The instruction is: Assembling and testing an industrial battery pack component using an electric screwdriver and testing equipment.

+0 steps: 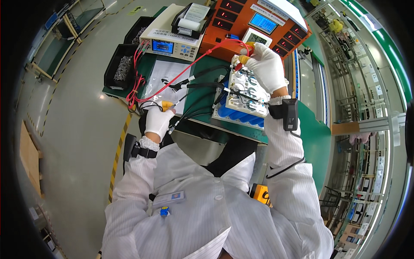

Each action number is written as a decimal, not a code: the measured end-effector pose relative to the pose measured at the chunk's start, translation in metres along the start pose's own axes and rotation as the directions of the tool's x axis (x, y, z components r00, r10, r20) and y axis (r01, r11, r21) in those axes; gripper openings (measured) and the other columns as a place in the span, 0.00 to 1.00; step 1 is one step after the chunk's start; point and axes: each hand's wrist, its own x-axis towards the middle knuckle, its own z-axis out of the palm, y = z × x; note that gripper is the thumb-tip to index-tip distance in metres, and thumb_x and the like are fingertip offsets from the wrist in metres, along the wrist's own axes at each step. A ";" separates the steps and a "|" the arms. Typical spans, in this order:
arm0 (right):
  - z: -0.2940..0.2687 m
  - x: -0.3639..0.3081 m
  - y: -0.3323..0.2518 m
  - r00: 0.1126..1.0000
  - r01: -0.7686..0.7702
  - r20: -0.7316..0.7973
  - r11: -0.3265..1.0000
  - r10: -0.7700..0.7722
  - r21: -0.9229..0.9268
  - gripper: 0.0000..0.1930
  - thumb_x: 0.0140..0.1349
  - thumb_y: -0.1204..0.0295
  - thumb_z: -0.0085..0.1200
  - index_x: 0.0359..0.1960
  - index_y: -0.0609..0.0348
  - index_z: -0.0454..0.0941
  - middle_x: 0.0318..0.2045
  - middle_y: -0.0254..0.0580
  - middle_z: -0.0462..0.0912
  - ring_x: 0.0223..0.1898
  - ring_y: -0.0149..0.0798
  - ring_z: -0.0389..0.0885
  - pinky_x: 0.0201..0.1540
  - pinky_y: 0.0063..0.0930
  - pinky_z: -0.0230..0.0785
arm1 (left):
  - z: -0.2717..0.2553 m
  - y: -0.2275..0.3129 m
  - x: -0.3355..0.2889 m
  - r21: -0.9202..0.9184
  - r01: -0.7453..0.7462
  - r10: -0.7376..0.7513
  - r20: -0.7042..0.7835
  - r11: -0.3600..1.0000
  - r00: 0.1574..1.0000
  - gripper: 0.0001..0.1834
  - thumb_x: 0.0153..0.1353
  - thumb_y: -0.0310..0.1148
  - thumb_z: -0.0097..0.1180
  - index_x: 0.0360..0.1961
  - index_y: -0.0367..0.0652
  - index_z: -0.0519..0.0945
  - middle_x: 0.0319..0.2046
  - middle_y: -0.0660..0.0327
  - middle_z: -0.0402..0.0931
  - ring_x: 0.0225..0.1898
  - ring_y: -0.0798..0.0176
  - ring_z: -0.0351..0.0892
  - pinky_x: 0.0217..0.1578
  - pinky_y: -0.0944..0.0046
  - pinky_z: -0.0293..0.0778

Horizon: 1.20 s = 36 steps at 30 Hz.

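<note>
Two gloved hands are kept apart: right hand point(268, 64) pinches a red probe point(239, 64) tip-down onto the battery pack point(243, 93) on the green bench point(317, 142) for contact, left hand point(158, 121) clasps a yellow-handled probe point(167, 104) aside, near the paper sheet point(166, 73).

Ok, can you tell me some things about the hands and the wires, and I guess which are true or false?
1. Both hands wear white gloves. True: the left hand and the right hand are both gloved.
2. The right hand holds a probe with a red wire. True.
3. The battery pack has green cells. False: the cells along its edge are blue.
4. The left hand rests on the battery pack. False: it is off to the side, holding a yellow-tipped probe.
5. The big box behind the pack is orange. True.
</note>
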 end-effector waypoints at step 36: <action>-0.019 0.037 0.023 0.988 -0.102 0.089 0.965 0.126 -0.241 0.24 0.66 0.63 0.58 0.59 0.64 0.73 0.42 0.48 0.85 0.44 0.37 0.84 0.48 0.30 0.73 | 0.013 -0.007 0.001 0.397 -0.302 0.358 -0.072 0.867 0.931 0.11 0.55 0.35 0.61 0.37 0.41 0.82 0.29 0.49 0.80 0.31 0.44 0.80 0.32 0.52 0.74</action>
